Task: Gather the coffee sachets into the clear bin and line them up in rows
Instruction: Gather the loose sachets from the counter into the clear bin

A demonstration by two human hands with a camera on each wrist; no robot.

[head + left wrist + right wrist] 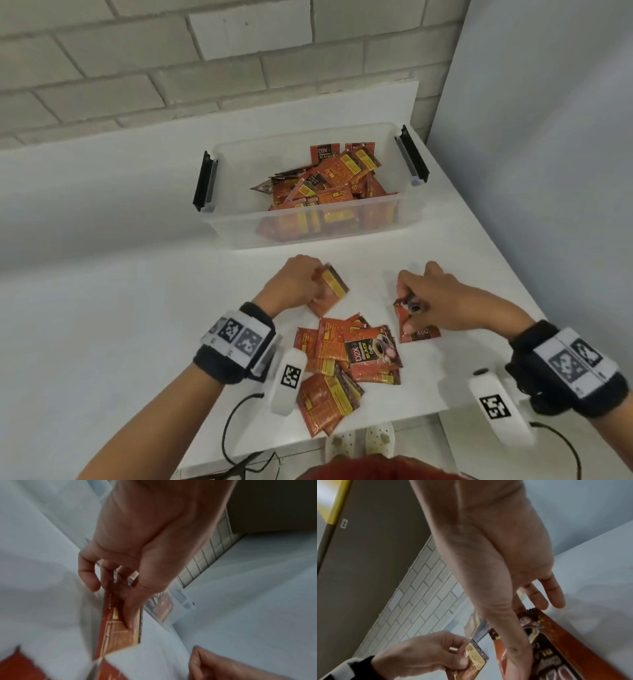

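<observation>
A clear bin (342, 236) at the back of the white table holds a loose heap of red and orange coffee sachets (335, 178). A pile of sachets (346, 359) lies on the table near me. My left hand (298, 284) pinches one sachet (330, 289) just above the pile; the left wrist view shows that sachet (118, 631) edge-on under my thumb. My right hand (435, 301) grips another sachet (416, 327) to the right of the pile, thumb on its printed face (544, 655).
The white table (120, 274) ends close to my body and on the right, where a grey wall (548, 171) stands. A brick wall (137, 68) is behind the bin. The bin has black latches (205, 181) at both ends. Cables (236, 445) hang from my wrists.
</observation>
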